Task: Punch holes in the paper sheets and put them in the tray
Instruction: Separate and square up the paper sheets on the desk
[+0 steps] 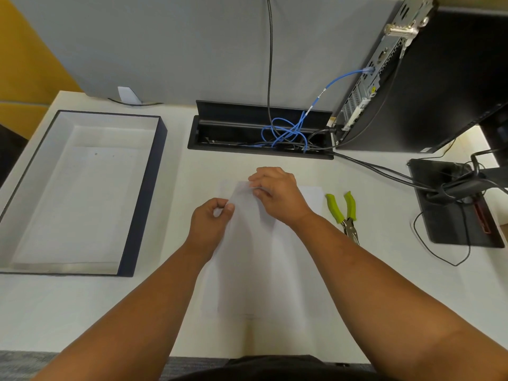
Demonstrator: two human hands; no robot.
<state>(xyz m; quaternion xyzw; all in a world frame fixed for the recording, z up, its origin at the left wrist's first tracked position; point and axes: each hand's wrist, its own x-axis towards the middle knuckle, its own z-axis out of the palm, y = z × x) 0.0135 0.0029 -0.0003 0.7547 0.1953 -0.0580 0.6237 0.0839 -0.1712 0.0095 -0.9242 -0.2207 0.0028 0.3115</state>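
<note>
A white paper sheet (247, 259) lies in the middle of the desk on top of other sheets (313, 199). My left hand (210, 224) pinches its left edge near the far corner. My right hand (277, 195) pinches the far edge of the same sheet, which lifts slightly there. The hole punch (345, 213), with green handles and a metal head, lies on the desk to the right of my right hand, untouched. The tray (143, 193), dark blue outside and white inside, stands at the left and holds a sheet with small holes (82, 188).
A black cable box (261, 130) with blue and black cables is sunk into the desk behind the sheets. A computer case (398, 78) and a black monitor base (453, 204) with trailing cables stand at the right. A grey partition closes the back.
</note>
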